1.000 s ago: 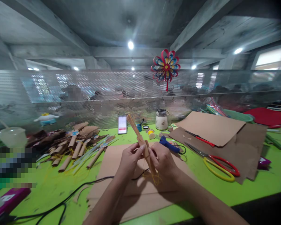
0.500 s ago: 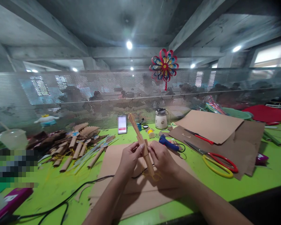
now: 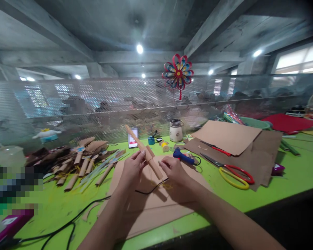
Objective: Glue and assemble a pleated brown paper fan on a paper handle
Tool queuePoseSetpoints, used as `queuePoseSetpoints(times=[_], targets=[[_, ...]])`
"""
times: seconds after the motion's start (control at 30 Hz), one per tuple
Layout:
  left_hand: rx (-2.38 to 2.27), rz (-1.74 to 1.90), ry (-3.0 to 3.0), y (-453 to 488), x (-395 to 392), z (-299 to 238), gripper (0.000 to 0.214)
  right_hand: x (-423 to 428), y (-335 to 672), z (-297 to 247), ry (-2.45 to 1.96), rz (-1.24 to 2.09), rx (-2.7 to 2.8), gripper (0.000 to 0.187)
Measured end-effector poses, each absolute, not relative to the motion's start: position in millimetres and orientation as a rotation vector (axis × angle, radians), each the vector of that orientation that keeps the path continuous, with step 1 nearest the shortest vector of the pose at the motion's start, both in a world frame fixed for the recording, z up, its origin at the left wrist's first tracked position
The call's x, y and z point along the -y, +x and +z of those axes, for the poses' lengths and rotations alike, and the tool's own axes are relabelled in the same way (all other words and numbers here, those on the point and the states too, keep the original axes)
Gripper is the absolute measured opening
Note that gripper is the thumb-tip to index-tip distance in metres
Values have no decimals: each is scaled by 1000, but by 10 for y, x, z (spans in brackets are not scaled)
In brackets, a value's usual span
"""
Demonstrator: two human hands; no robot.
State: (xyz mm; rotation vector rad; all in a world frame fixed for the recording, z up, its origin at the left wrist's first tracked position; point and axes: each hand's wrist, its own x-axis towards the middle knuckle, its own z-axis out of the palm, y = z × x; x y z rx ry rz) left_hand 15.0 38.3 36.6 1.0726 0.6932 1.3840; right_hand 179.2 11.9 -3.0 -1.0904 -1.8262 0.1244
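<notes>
Far L, rolls lie piled on table. L hand pinches stick at mid-length, fingers shut on it. Stick tilts up-left, held above card sheet. R hand curls at stick's lower end, by loose yellow thread; can't tell if it's clamped on stick or thread. Glue gun sits just behind R hand, scissors further R. Risks, imo: pinch looks light, so a tug on thread could twist stick out of L fingers; thread may snag black cable underneath; R knuckles could bump gun.
</notes>
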Motion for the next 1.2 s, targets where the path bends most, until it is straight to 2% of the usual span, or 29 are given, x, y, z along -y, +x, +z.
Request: queuePoseSetpoints(times=[0.23,0.5,0.6,0.97,1.2], targets=[[-762,1296,1058,27,-513,345,27,-84,1653,-146,-1167,85,1954,25],[-834,1138,1037,-57,-458,104,26,-301,2247,292,-1513,-72,1955,31],[-841,1130,1031,-52,-396,83,26,-438,2526,293,-1711,-134,1996,20],[-796,1110,1034,-115,-334,66,25,-669,2670,-199,-2008,-182,2013,41],[-755,1095,1010,-69,-296,68,26,-697,2752,-168,-1952,-71,1938,24]])
